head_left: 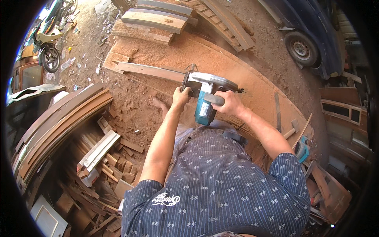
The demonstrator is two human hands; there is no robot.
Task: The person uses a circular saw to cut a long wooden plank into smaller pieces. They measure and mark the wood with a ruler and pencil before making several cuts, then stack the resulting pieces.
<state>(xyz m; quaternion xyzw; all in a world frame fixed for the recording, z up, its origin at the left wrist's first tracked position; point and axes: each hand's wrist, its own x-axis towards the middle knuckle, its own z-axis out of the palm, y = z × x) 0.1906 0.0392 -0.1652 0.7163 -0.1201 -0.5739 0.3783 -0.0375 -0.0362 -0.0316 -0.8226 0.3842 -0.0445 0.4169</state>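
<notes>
A teal and silver circular saw (pixel 205 112) sits over a narrow board (pixel 152 71) that lies across a broad sawdust-covered wooden panel (pixel 244 81). My right hand (pixel 228 103) is closed round the saw's grey main handle. My left hand (pixel 181 96) grips a dark part at the left front of the saw, beside its base plate. The blade's lower edge is hidden. My bare foot (pixel 158 102) shows on the dirt left of the panel, just behind my left forearm.
Stacked curved planks (pixel 63 122) and offcuts fill the lower left; more boards (pixel 154 21) lie at the top. A motorbike (pixel 47 37) stands upper left, a dark blue vehicle (pixel 316 23) upper right. A teal tool (pixel 303 150) and leaning panels (pixel 339 114) are at my right.
</notes>
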